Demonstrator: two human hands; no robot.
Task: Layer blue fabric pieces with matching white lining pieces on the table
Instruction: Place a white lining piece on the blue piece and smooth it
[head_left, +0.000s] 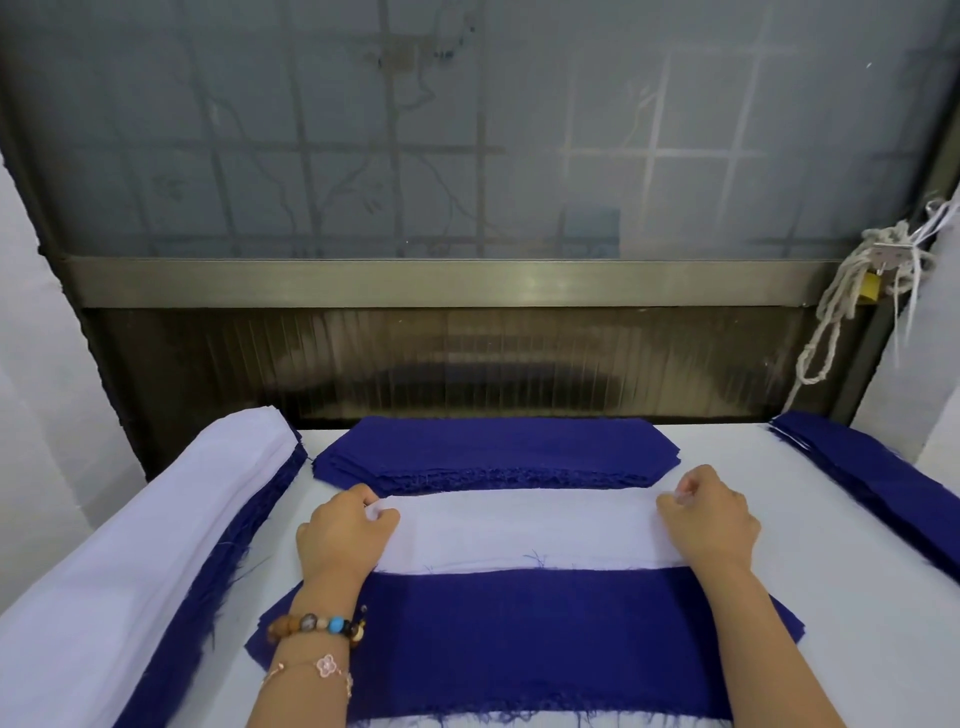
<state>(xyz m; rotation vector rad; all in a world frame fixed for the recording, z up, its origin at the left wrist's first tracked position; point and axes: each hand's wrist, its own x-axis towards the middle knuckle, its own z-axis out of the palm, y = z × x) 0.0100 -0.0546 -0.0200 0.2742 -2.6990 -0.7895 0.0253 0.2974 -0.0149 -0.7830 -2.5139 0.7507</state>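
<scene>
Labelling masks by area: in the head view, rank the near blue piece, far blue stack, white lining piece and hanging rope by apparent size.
1. near blue piece
2-3. far blue stack and white lining piece: look alike, unranked; the stack is farther
4. hanging rope

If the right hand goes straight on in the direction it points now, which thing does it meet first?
Most likely the right end of the stack of blue pieces, just beyond the white lining piece whose corner the right hand pinches. The gap looks short, but depth is unclear.
</scene>
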